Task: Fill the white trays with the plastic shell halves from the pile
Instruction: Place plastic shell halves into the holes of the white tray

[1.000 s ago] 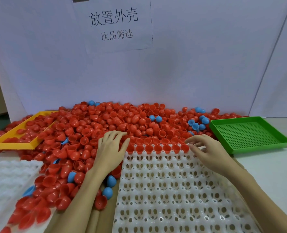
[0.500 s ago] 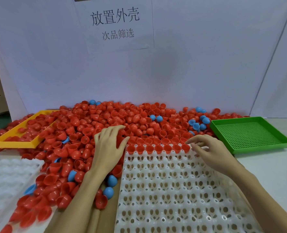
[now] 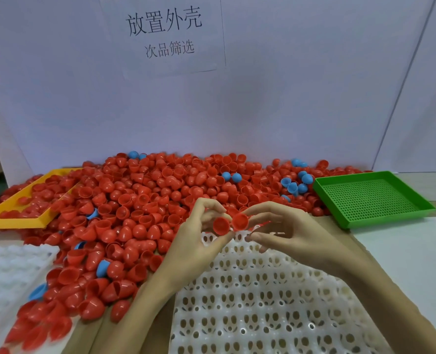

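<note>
A big pile of red shell halves point(image 3: 145, 200), with a few blue ones among them, covers the table's back and left. In front lies a white tray point(image 3: 263, 302) with rows of holed cups. Both hands are raised above the tray's far edge. My left hand point(image 3: 199, 241) pinches a red shell half point(image 3: 220, 226) between thumb and fingers. My right hand point(image 3: 283, 231) pinches a second red shell half point(image 3: 240, 221), and the two shells touch side by side. The tray's far row is hidden behind my hands.
A green perforated tray point(image 3: 373, 198) sits at the right, beside the pile. A yellow tray point(image 3: 15, 221) holding red shells lies at the far left. Another white cupped tray point(image 3: 7, 272) sits at the near left. A white backdrop with a printed sign stands behind.
My left hand left the pile and my right hand left the tray's far row. Both rose and met over the tray's far edge, each now pinching a red shell half.
</note>
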The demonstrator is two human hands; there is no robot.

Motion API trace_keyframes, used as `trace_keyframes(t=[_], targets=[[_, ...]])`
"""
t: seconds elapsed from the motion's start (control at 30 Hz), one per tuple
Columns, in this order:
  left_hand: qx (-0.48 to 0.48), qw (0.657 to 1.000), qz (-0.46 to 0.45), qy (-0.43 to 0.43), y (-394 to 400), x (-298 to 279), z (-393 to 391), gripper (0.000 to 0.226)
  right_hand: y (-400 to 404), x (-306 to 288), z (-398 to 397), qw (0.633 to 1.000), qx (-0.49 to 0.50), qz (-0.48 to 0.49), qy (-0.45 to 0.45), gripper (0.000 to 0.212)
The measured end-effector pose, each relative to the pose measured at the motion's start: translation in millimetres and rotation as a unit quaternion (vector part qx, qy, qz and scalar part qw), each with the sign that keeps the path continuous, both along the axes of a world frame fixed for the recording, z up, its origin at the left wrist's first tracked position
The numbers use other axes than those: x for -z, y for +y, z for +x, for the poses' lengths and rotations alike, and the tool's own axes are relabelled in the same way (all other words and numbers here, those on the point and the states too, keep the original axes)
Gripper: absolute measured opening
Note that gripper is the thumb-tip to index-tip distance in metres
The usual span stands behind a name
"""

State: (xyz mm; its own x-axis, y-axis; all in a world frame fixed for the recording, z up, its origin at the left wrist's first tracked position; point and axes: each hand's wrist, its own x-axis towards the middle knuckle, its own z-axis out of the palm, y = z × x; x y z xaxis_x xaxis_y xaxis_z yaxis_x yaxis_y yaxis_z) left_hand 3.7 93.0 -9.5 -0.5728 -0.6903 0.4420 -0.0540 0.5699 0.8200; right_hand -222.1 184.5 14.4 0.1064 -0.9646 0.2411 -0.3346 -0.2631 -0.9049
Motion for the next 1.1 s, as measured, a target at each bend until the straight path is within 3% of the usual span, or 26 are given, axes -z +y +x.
trace_keyframes(t=[0.43, 0.57, 0.67, 0.77, 0.87, 1.0, 1.1], targets=[[0.002, 0.999, -0.029, -0.013, 11.8, 0.3, -5.3, 0.031, -2.5, 7.8, -2.1, 0.998, 0.048, -0.021, 0.046, 0.021], [0.010, 1.000, -0.020, 0.001, 12.2, 0.2, -5.7, 0.031, -4.6, 9.4, -3.6, 0.995, 0.082, -0.023, 0.044, 0.032], [-0.007, 0.998, -0.061, 0.004, 16.0, 4.4, -10.1, 0.034, -3.8, 9.6, -1.4, 0.996, 0.079, -0.022, 0.028, 0.029], [-0.002, 0.994, -0.109, 0.002, 21.2, 10.2, -16.1, 0.036, -2.5, 11.2, 1.0, 0.993, 0.064, -0.037, 0.088, 0.014], [0.012, 0.988, -0.152, 0.000, 22.3, 14.7, -19.5, 0.036, -2.1, 12.7, 1.4, 0.993, 0.054, -0.011, 0.099, 0.012], [0.041, 0.988, -0.146, -0.033, 21.4, 17.0, -19.8, 0.043, -1.7, 10.3, -5.3, 0.996, 0.049, -0.003, 0.077, 0.011], [0.044, 0.984, -0.140, -0.097, 21.7, 19.4, -18.4, 0.050, -3.1, 7.1, -19.8, 0.990, 0.101, -0.012, 0.093, 0.010]])
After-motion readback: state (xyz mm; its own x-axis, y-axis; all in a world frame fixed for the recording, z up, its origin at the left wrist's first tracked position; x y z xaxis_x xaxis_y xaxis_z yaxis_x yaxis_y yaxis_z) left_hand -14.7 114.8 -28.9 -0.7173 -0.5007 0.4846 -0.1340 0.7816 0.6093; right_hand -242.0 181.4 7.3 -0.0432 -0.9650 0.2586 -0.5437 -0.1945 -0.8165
